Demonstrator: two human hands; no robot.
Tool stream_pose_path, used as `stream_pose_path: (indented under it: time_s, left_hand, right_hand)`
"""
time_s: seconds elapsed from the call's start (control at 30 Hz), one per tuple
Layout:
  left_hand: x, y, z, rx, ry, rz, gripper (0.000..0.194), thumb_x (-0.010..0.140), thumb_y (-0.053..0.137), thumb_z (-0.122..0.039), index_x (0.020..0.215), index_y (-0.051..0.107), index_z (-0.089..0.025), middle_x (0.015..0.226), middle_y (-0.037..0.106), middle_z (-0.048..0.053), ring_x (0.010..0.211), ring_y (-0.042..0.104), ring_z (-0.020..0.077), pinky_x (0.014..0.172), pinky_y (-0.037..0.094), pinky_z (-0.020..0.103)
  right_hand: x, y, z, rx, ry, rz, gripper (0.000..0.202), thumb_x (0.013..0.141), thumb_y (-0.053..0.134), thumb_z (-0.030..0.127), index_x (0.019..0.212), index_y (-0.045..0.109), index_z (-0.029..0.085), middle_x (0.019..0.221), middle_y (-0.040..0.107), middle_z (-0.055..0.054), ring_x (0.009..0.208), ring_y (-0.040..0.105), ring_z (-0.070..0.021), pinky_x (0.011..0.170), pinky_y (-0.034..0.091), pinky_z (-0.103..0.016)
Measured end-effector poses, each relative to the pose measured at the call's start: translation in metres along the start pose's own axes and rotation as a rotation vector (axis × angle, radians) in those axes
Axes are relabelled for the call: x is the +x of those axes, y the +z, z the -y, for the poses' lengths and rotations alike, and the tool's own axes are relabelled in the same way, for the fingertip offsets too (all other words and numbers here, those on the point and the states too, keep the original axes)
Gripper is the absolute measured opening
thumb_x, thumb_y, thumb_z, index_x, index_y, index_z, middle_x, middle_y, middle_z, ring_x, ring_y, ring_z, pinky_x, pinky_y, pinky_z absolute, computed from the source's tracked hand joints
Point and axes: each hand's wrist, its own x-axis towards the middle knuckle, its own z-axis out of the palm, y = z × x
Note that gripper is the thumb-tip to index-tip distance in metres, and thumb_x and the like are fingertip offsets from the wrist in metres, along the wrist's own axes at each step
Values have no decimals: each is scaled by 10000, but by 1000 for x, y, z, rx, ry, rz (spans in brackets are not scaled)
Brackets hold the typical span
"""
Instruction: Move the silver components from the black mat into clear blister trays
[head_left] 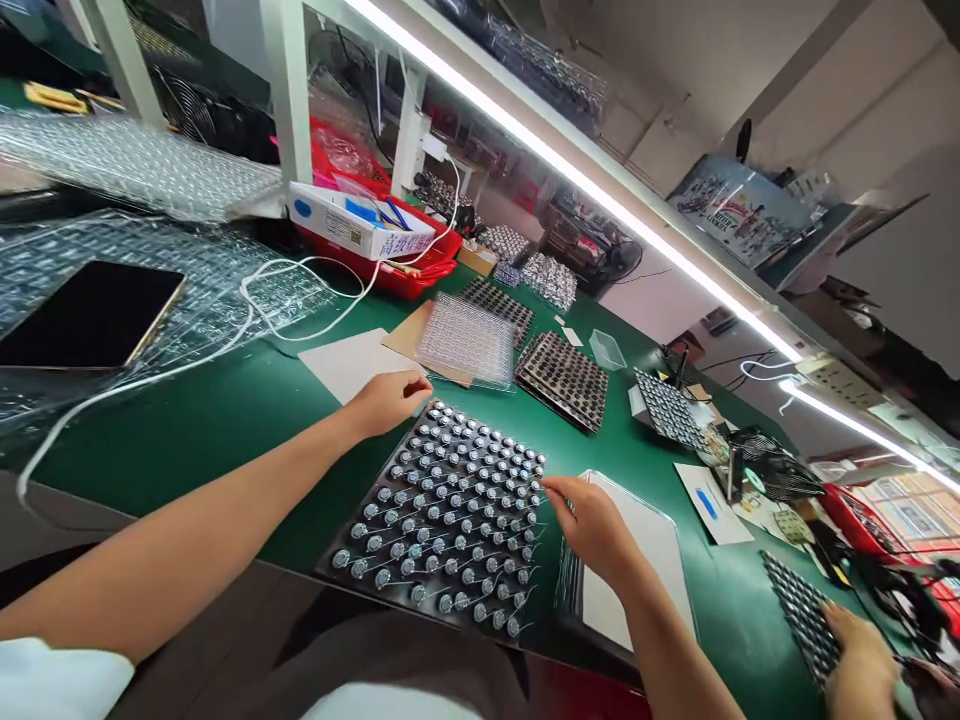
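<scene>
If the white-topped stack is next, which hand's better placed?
Probably right: the right hand is beside the stack, while the left hand is across the tray, near its far-left corner.

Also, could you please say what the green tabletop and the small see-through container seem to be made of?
The green tabletop looks like satin rubber or vinyl, judging by its even colour and soft sheen. The container is probably glossy plastic: green shows through and its edges catch light.
</scene>
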Motion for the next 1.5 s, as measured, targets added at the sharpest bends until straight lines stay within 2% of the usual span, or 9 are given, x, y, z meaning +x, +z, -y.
stream_pose_path:
  time_s: [0.1, 0.2, 0.37, 0.5, 0.63, 0.9, 1.03, 1.23, 1.5]
  left_hand:
    - [0, 4, 0, -53, 30, -18, 269, 798, 482, -379, 837, 666, -187, 779, 670, 10, 717, 581, 164, 684, 429, 248]
    - [5, 5, 4, -107, 7, -155, 264, 814, 476, -349, 899, 650, -170, 818, 661, 25, 746, 587, 165, 725, 450, 263]
    - [18, 4, 18, -129, -160, -378, 288, 763, 552, -225, 1032, 600, -132, 994, 603, 85, 811, 577, 164, 833, 460, 291]
    - [19, 0, 27, -280, -260, -354, 351, 741, 566, -155, 1092, 589, -145, 1028, 597, 76, 766, 592, 150, 837, 471, 297]
    - [19, -1, 32, -394, -310, -321, 384, 763, 545, -141, 1146, 564, -131, 946, 626, 53, 636, 609, 116, 690, 506, 254]
    - [50, -3, 36, -600, -467, -327, 371, 802, 567, -171, 1166, 537, -105, 946, 659, 84, 737, 650, 136, 651, 517, 221]
    - [68, -4, 35, -652, -511, -328, 331, 799, 611, -228, 1109, 570, -118, 859, 673, 55, 656, 653, 135, 602, 510, 222]
    - [67, -5, 35, -725, -437, -331, 249, 833, 602, -249, 1035, 615, -105, 766, 677, 46, 628, 654, 123, 618, 521, 217]
    - [68, -4, 38, -729, -400, -331, 213, 788, 621, -149, 995, 594, -103, 734, 655, 28, 587, 632, 118, 613, 530, 239]
  right_hand:
    - [-6, -3, -1, -14, 7, 16, 294, 927, 394, 273, 1055, 655, 231, 1028, 703, -44, 930, 643, -188, 826, 470, -310]
    - [13, -5, -3, -66, -46, 12, 283, 919, 403, 290, 1022, 659, 229, 990, 705, -45, 888, 643, -193, 797, 470, -312]
    - [108, 7, 13, -199, -238, -90, 229, 904, 428, 246, 929, 651, 204, 925, 675, -49, 875, 605, -177, 796, 433, -281]
    - [193, 36, 38, -303, -287, -137, 185, 905, 452, 222, 940, 628, 177, 954, 653, -76, 927, 576, -180, 802, 395, -269]
    - [241, 63, 47, -329, -334, -133, 148, 891, 517, 265, 934, 614, 163, 950, 647, -88, 925, 565, -193, 765, 374, -267]
    - [251, 81, 41, -339, -443, -136, 172, 926, 444, 237, 845, 583, 175, 918, 610, -73, 909, 532, -190, 768, 318, -279]
    - [253, 86, 41, -297, -439, -181, 192, 922, 431, 207, 800, 577, 180, 859, 610, -54, 848, 539, -168, 730, 330, -253]
    - [259, 83, 33, -192, -461, -255, 216, 924, 412, 212, 788, 578, 191, 807, 613, -22, 768, 551, -135, 667, 369, -212]
    - [259, 71, 27, -294, -553, -359, 256, 949, 333, 205, 838, 561, 173, 835, 564, -79, 828, 482, -200, 762, 372, -313]
